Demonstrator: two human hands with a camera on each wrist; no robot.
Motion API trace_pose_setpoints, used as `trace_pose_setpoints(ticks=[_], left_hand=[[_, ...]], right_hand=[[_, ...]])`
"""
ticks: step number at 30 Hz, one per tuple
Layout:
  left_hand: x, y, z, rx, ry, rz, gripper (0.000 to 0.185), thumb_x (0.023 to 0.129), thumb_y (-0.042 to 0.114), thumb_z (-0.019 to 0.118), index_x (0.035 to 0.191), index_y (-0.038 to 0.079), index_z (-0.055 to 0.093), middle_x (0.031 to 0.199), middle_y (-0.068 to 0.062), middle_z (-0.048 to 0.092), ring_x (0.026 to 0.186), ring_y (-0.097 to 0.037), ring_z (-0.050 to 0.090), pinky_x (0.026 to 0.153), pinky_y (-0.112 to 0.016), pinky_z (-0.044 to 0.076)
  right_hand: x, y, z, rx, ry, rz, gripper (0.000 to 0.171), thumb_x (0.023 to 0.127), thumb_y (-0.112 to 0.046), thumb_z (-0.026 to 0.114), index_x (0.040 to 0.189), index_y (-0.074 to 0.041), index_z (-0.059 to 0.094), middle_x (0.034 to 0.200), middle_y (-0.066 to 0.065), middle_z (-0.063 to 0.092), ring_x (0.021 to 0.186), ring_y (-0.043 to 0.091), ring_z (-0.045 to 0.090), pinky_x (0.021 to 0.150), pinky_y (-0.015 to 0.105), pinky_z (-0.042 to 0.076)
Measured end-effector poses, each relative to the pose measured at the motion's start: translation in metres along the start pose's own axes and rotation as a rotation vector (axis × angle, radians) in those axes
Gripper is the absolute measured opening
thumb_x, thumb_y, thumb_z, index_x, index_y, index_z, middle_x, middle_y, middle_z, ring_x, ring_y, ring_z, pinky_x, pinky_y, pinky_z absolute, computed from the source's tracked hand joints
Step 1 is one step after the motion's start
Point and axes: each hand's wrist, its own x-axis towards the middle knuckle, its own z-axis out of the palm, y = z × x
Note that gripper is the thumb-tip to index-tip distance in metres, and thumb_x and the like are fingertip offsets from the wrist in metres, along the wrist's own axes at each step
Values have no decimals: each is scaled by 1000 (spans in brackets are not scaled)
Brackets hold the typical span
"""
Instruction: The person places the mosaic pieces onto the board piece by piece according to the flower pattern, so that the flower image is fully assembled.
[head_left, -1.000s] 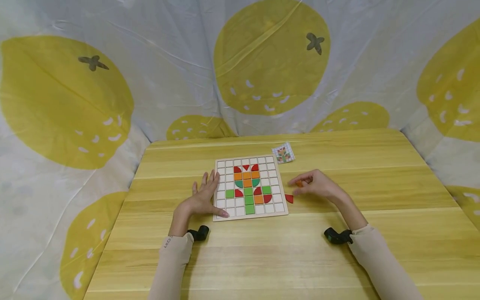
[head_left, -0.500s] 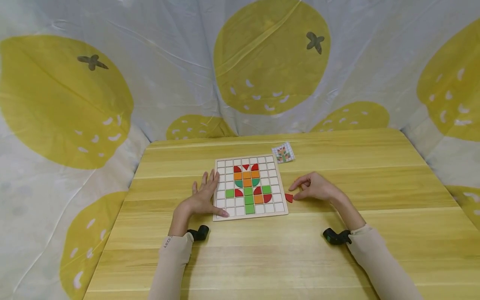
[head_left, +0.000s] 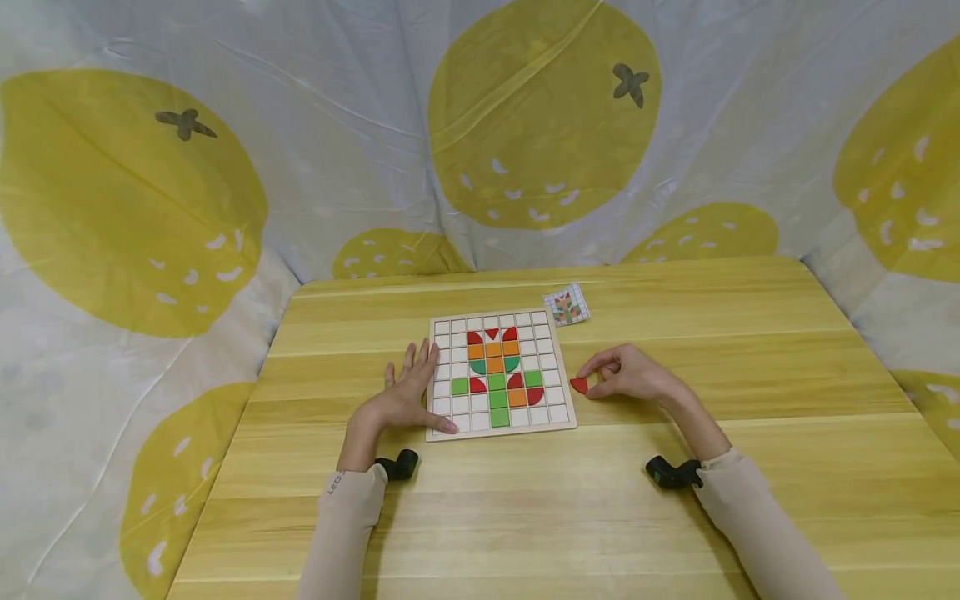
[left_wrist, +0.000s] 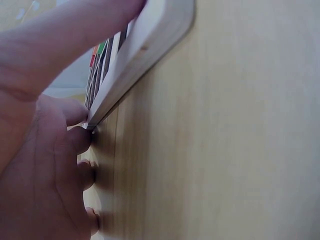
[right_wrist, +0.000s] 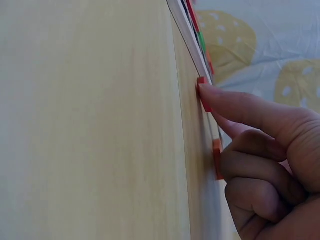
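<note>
A square wooden board [head_left: 541, 360] with a grid of white cells lies mid-table, bearing red, orange and green tiles arranged like a flower. My left hand [head_left: 403, 398] spreads over its left side, the thumb resting on the near corner; in the left wrist view the fingers [left_wrist: 80, 140] lie along the frame's side. Just right of the board, my right hand [head_left: 632, 372] pinches a red quarter-circle tile [head_left: 579, 386] between thumb and forefinger. The right wrist view shows the thumb against that red tile [right_wrist: 201, 80], and an orange tile [right_wrist: 217, 160] beside the curled other fingers.
A small printed card [head_left: 567, 306] with a similar flower on a grid lies by the board's far right corner. Black wrist cameras [head_left: 397, 466] sit at both cuffs. A lemon-print curtain [head_left: 375, 167] hangs behind the wooden table [head_left: 517, 517].
The right thumb and forefinger have taken hold of the red tile, which has turned and shifted slightly away from me. The orange tile, earlier visible at the right fingers, is hidden in the head view. Left hand unchanged.
</note>
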Motion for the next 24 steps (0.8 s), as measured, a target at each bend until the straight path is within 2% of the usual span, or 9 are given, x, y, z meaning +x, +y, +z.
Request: trace_pose_setpoints(ticks=[12,17,19,24], left_hand=[[-1,-1,0,12,1,-1,140,74,47,92,166,5,-5,173,-14,-21,159,-39,-25,122,-69,-18],[0,-1,0,9,0,-6,141,73,47,92,166,6,-6,173,-13,-21,159,-38,-25,123,-69,-19],[0,-1,0,5,-2,-9,141,73,47,92,166,6,-6,173,-13,-21,159,-38,-25,123,-68,-19],[2,0,0,9,-12,-13,141,74,47,91,166,6,-8,173,-13,-23,159,-38,-26,123,-68,-19]], right_hand=[[0,-1,1,-11,36,18,32,83,-7,85,111,4,75,61,-5,45,53,5,35,52,19,29],[-3,-2,-4,-61,111,35,24,85,-10,84,105,0,79,76,-2,61,59,7,33,55,21,28],[-4,-2,-6,-68,109,37,26,85,-13,84,107,0,79,80,-1,63,61,7,34,56,22,29],[-5,0,-11,-34,43,36,36,81,-11,87,113,3,75,64,-3,47,56,6,35,53,21,29]])
